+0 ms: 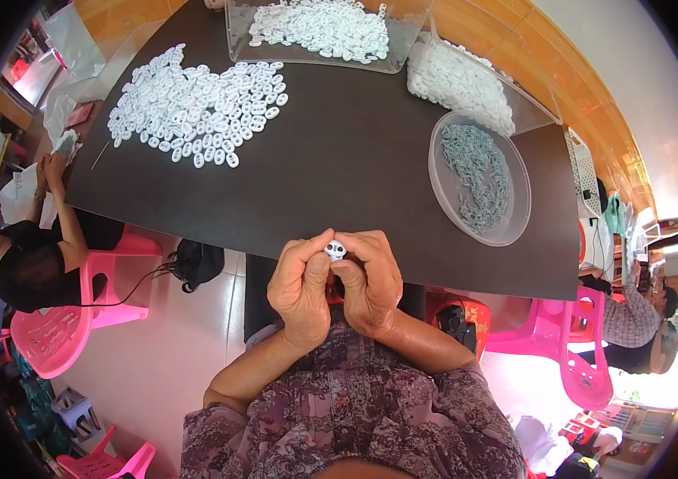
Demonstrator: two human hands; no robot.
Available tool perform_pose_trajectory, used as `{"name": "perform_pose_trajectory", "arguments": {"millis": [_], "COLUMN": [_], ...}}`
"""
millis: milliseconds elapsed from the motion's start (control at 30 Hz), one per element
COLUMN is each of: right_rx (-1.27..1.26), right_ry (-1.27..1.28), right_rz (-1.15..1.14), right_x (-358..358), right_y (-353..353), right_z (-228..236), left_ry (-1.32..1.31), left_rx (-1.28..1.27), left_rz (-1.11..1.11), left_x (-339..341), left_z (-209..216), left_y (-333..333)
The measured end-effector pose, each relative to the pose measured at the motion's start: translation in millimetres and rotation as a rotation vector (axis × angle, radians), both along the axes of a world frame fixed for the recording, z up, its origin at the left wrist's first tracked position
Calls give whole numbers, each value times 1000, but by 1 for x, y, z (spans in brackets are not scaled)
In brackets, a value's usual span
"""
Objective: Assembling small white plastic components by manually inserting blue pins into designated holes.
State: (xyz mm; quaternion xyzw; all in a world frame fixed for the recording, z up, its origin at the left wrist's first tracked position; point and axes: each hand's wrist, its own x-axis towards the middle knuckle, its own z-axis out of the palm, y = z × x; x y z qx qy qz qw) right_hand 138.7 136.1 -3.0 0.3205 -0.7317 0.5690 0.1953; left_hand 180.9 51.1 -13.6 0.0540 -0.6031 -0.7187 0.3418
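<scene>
At the near edge of the dark table, my left hand [304, 286] and my right hand [367, 281] meet, both closed on one small white plastic piece [336, 251]. It has dark round holes and is pinched between thumbs and fingertips, which hide part of it. A wide heap of similar white oval pieces with dark holes [195, 108] is spread at the far left of the table. To the right of my hands stands a round clear tub [521, 203] holding many small grey-green metal bits, perhaps screws [476, 172].
A clear tray [235, 48] of white pieces stands at the back, with a clear bag of white parts [458, 84] beside it. Pink plastic chairs [51, 339] stand around. One person [27, 247] sits at the left, and another person [634, 327] is at the right.
</scene>
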Motion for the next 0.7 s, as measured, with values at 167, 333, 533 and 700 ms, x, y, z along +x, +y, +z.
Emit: {"name": "perform_pose_trajectory", "arguments": {"millis": [167,333,533,700], "right_rx": [1,-6,-9,0], "right_ry": [-11,10,61,155], "right_rz": [-19,5,14,6], "right_x": [4,1,-1,-3], "right_y": [-2,-1,-2,-4], "right_z": [-2,-3,-5,-8], "left_ry": [-16,-2,15,41], "left_rx": [-64,-60,-107,-133], "left_rz": [31,40,64,101], "left_x": [1,1,1,-1], "left_z": [-2,-3,-5,-5], "left_y": [1,1,2,5]}}
